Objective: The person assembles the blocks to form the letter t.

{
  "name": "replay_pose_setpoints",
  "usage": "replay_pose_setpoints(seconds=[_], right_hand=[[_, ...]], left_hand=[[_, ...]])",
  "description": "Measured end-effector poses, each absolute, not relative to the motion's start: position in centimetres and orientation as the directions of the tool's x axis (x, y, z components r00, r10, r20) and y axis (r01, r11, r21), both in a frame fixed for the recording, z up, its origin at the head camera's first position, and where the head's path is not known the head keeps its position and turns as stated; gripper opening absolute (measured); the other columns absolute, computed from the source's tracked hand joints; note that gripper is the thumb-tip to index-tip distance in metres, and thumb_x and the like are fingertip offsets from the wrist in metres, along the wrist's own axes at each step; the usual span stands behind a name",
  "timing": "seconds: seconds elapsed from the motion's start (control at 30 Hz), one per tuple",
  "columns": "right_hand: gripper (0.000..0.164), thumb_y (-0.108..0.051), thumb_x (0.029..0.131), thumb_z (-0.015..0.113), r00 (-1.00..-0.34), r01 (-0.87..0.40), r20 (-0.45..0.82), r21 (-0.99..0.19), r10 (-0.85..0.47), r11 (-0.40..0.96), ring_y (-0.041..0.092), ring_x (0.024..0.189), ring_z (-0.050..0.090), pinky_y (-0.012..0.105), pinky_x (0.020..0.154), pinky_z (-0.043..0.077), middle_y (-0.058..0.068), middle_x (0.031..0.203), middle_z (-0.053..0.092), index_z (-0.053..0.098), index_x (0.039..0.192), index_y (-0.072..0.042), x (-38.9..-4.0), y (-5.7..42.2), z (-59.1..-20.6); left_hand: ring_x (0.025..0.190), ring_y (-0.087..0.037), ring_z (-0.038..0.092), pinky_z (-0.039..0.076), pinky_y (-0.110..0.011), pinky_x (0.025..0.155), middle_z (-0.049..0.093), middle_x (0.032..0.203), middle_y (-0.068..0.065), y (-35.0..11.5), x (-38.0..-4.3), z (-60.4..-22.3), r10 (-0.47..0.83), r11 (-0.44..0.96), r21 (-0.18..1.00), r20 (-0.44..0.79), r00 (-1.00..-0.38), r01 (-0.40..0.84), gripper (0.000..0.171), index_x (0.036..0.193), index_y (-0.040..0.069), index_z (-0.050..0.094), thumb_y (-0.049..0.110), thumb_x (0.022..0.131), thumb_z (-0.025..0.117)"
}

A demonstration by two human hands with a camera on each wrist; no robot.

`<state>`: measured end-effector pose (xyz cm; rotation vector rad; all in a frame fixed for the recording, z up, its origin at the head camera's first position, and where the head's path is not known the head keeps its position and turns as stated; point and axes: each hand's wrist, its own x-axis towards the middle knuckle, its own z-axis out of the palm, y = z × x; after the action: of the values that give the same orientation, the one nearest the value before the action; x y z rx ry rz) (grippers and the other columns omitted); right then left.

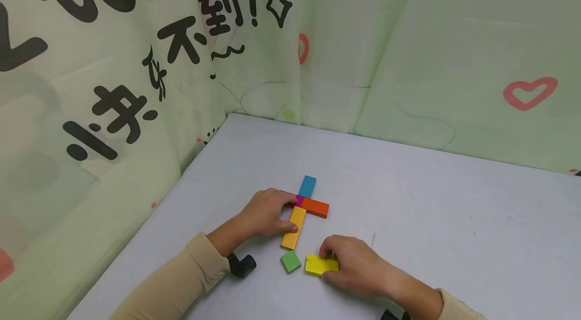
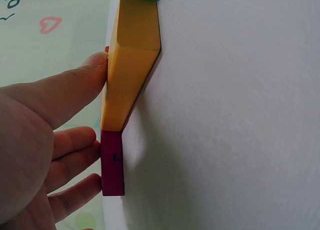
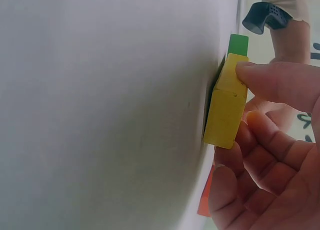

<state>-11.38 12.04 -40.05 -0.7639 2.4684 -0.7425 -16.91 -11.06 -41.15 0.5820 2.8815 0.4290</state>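
Observation:
On the white table, my left hand (image 1: 268, 212) rests on a small layout of wooden blocks. Its thumb lies on an amber block (image 1: 289, 240) and its fingers touch a magenta block (image 2: 112, 165). A blue block (image 1: 307, 186) extends behind the magenta one, and an orange-red block (image 1: 316, 207) lies to the right. A green block (image 1: 290, 261) sits just in front of the amber one. To its right, my right hand (image 1: 356, 265) pinches a bright yellow block (image 3: 227, 102) between thumb and fingers, close above or on the table; I cannot tell which.
A white tabletop (image 1: 431, 219) stretches away to the right and back. Pale green printed curtains (image 1: 408, 58) enclose it behind and at left. A black wrist device (image 1: 242, 265) hangs under the left sleeve (image 1: 181, 274).

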Motion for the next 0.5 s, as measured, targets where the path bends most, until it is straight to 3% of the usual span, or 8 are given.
replay_pose_setpoints(seconds=[0.5], right_hand=[[0.025,-0.022,0.082,0.082,-0.712,-0.421,-0.247,-0.6,-0.658,0.68,0.008,0.08,0.051,0.028,0.078,0.051,-0.016,0.091,0.057,0.066,0.1,-0.017,-10.78,12.06,-39.97]], left_hand=[[0.126,-0.023,0.052,0.041,-0.045,0.106,0.062,0.133,0.0,-11.1,-16.9,-41.25,0.408,0.883,0.299,-0.103,-0.907,0.363,0.064,0.137,0.016,0.062,0.044,0.082,0.081]])
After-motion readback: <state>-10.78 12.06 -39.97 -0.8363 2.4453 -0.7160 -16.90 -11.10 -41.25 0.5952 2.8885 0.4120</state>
